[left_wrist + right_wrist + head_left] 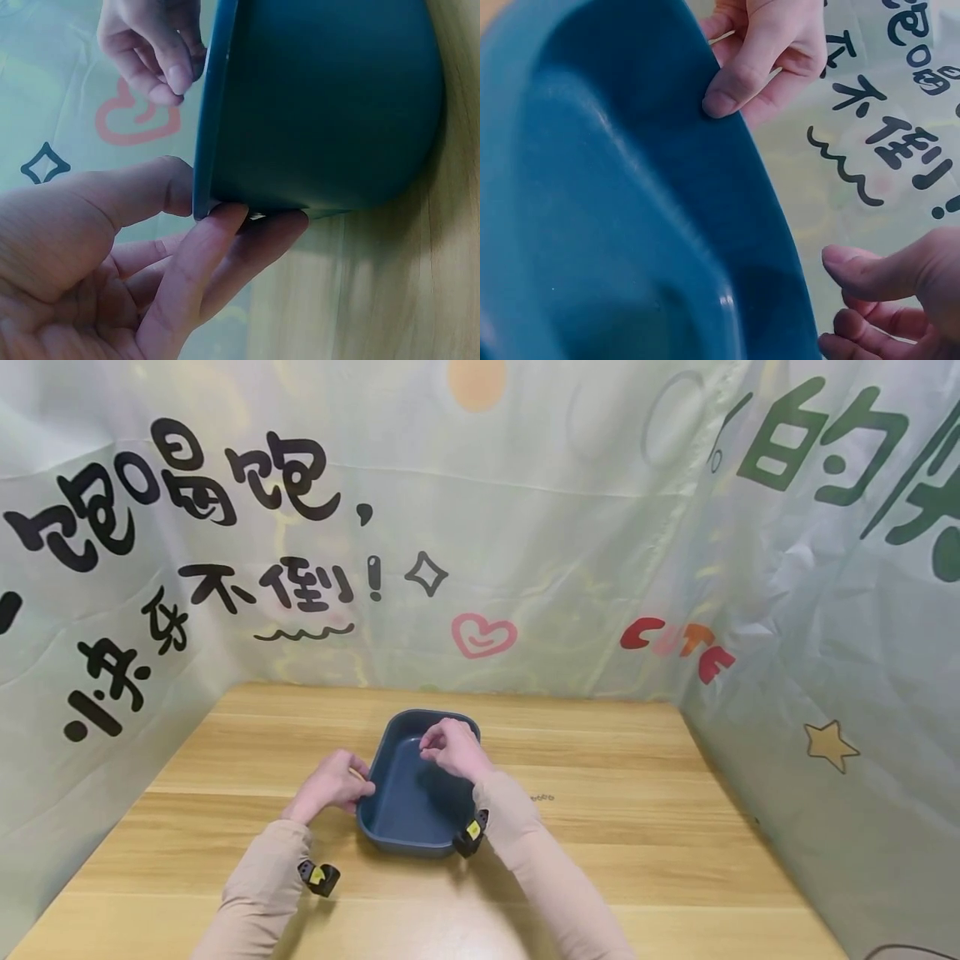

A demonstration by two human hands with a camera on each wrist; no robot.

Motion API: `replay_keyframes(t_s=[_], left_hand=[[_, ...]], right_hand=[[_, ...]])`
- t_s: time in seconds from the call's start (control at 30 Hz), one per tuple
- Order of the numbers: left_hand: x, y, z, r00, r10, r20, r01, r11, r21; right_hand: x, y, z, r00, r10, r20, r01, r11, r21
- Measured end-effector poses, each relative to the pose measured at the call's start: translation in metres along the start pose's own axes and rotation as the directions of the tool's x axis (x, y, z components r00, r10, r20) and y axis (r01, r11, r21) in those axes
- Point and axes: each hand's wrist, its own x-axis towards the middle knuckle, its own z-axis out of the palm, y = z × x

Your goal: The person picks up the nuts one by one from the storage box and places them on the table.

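Note:
A dark blue rectangular basin (pixel 401 793) with rounded corners rests on the wooden table, and nothing shows inside it. At its left side my left hand (pixel 336 783) pinches the rim, the thumb on the inner face and fingers against the outer wall, as the left wrist view of the basin (pixel 322 97) also shows. My right hand (pixel 456 750) hovers over the far right part of the basin with loosely bent fingers. In the right wrist view the right hand (pixel 900 289) has its thumb apart from the fingers, near the rim, and holds nothing visible.
The wooden table (pixel 615 810) extends around the basin. Printed cloth walls (pixel 540 560) stand behind and at both sides. Black wrist cameras hang under both sleeves, the right one (pixel 471 833) close to the basin's near right corner. A dark cable (pixel 911 948) lies at the lower right.

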Motion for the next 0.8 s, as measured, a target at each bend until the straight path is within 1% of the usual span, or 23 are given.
replay_keyframes(t_s=[0.17,0.33,0.5,0.6,0.7,0.8], left_hand=[[-0.001,0.001,-0.001,1.0,-0.003,0.001,0.003,1.0,-0.005],[-0.001,0.0,-0.001,1.0,0.012,0.0,-0.012,1.0,0.001],[0.0,0.0,-0.002,1.0,0.013,0.0,-0.013,1.0,0.005],[0.001,-0.001,-0.001,1.0,0.01,0.0,-0.01,1.0,0.004],[0.001,-0.002,-0.001,1.0,0.001,-0.001,-0.001,1.0,-0.002],[0.001,-0.002,0.0,1.0,-0.002,0.0,0.002,1.0,-0.002]], right_hand=[[-0.007,0.004,0.0,0.997,-0.052,-0.062,0.05,0.998,-0.023],[-0.015,0.007,-0.001,0.991,-0.067,-0.117,0.066,0.998,-0.008],[-0.029,0.016,-0.004,0.982,-0.069,-0.174,0.08,0.995,0.058],[-0.038,0.023,-0.006,0.977,-0.045,-0.207,0.07,0.991,0.111],[-0.048,0.03,-0.009,0.972,-0.024,-0.235,0.066,0.982,0.175],[-0.057,0.039,-0.012,0.964,-0.005,-0.266,0.066,0.974,0.218]])
